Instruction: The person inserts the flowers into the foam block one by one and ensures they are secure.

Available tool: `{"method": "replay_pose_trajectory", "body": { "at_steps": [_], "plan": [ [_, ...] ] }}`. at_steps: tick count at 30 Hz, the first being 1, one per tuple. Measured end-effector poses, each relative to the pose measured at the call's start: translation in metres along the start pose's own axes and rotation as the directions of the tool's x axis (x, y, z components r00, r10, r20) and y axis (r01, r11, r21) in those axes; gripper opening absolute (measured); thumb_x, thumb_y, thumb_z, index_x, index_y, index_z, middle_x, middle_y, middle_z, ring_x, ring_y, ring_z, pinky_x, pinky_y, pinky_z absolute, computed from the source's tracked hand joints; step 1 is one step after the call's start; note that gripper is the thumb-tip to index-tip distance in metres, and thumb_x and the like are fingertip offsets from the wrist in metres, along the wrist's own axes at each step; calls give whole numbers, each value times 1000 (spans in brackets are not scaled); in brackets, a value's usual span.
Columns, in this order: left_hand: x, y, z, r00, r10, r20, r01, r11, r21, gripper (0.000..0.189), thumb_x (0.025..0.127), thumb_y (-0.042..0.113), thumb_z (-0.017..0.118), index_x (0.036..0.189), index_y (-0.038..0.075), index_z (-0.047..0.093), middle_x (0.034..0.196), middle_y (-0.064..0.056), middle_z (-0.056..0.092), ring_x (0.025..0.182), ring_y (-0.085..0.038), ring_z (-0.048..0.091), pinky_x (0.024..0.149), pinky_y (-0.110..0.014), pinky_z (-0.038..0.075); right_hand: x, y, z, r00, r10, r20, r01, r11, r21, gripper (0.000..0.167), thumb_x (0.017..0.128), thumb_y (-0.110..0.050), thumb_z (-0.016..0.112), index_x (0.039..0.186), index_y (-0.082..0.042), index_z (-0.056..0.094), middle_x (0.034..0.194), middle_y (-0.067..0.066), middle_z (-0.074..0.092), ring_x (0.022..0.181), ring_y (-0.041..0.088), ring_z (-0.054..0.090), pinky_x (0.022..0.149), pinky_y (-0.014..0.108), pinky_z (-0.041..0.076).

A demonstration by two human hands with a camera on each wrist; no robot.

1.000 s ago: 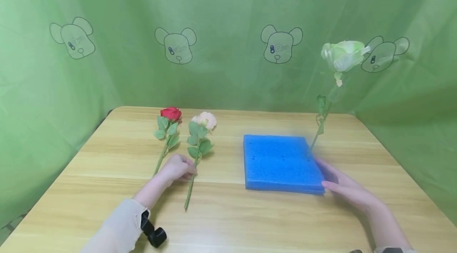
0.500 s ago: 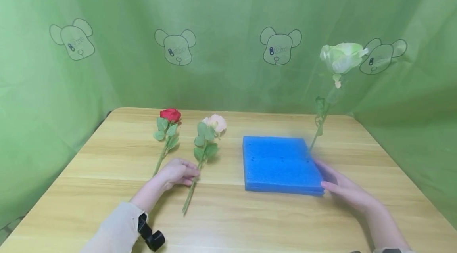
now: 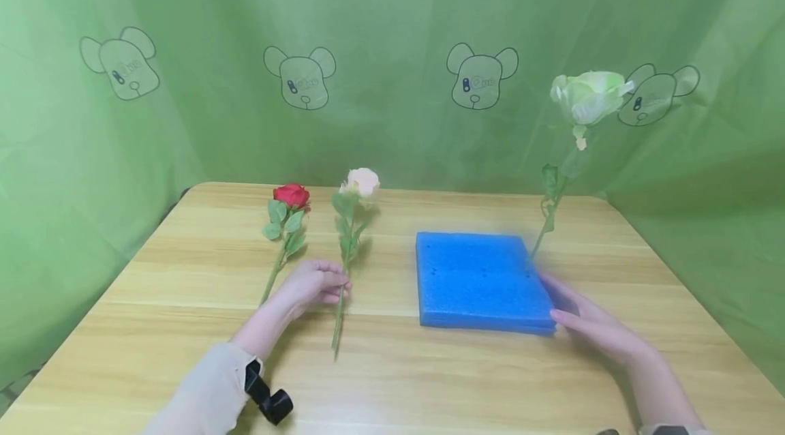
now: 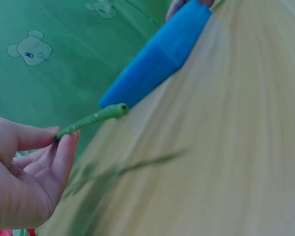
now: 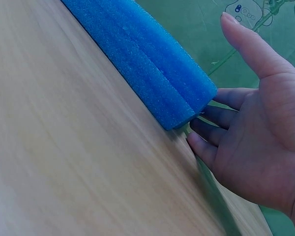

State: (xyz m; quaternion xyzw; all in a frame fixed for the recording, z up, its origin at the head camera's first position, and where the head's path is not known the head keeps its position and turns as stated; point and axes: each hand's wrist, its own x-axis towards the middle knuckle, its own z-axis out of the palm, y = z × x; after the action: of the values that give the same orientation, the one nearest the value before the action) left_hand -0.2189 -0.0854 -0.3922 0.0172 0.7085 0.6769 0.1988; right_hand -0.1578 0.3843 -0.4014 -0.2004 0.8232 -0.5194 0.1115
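Note:
My left hand pinches the green stem of a pale pink artificial rose between thumb and fingers. In the left wrist view its stem is off the table, with a shadow below. My right hand rests at the right side of a blue foam block. The right wrist view shows that hand's fingers against the foam's end and the thumb raised away from it. A white-green artificial rose stands upright, slightly tilted, at the block's right edge.
A red artificial rose lies on the wooden table, left of the pink one. Small holes dot the foam's top. A green curtain with bear-head prints hangs behind the table. A black wrist mount sits on the left sleeve.
My left hand has shifted slightly right and lifted the pink rose, whose bloom swung right, then rose higher, with its stem turning more upright. My right hand, foam block and white-green rose stay put.

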Motion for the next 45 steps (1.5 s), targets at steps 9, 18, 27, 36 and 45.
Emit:
{"method": "replay_pose_trajectory", "body": {
  "at_steps": [9, 18, 27, 36, 45],
  "plan": [
    [2, 18, 11, 997, 68, -18, -69, 998, -16, 32, 86, 2, 60, 113, -14, 52, 97, -25, 64, 78, -22, 65, 69, -27, 56, 0, 0, 0, 1000, 1, -1, -1, 1000, -3, 60, 97, -4, 40, 148, -6, 9, 152, 22, 1, 124, -17, 18, 91, 0, 19],
    [6, 32, 29, 987, 126, -95, -129, 991, -34, 28, 83, 3, 65, 107, -11, 61, 95, -26, 65, 79, -27, 67, 69, -28, 56, -1, 0, -1, 1000, 24, -1, -24, 1000, -12, 60, 98, -6, 39, 149, -11, 9, 154, 17, 1, 128, -12, 13, 108, 24, 11],
    [15, 54, 54, 971, 227, -70, -229, 973, -24, 25, 83, 2, 65, 105, -11, 62, 91, -26, 66, 72, -22, 67, 69, -30, 57, -2, 0, -1, 1000, 29, -6, -29, 999, -19, 60, 98, -7, 39, 149, -10, 8, 153, 19, 1, 131, -6, 10, 92, 0, 18],
    [29, 73, 87, 956, 285, -70, -288, 957, -29, 23, 84, 4, 66, 102, -9, 64, 92, -24, 67, 69, -18, 67, 71, -35, 57, -2, -1, -1, 999, 46, -14, -46, 999, -19, 60, 98, -7, 40, 149, -9, 8, 153, 20, 1, 138, 26, 2, 92, 2, 19],
    [39, 88, 116, 955, 285, -76, -290, 955, -56, 30, 84, 4, 66, 111, -7, 62, 90, -19, 69, 76, -22, 69, 66, -27, 57, -1, 0, 0, 999, 35, -11, -35, 999, -13, 59, 98, -7, 39, 148, -7, 8, 152, 21, 0, 122, -19, 17, 91, 1, 19]
  ]
}}
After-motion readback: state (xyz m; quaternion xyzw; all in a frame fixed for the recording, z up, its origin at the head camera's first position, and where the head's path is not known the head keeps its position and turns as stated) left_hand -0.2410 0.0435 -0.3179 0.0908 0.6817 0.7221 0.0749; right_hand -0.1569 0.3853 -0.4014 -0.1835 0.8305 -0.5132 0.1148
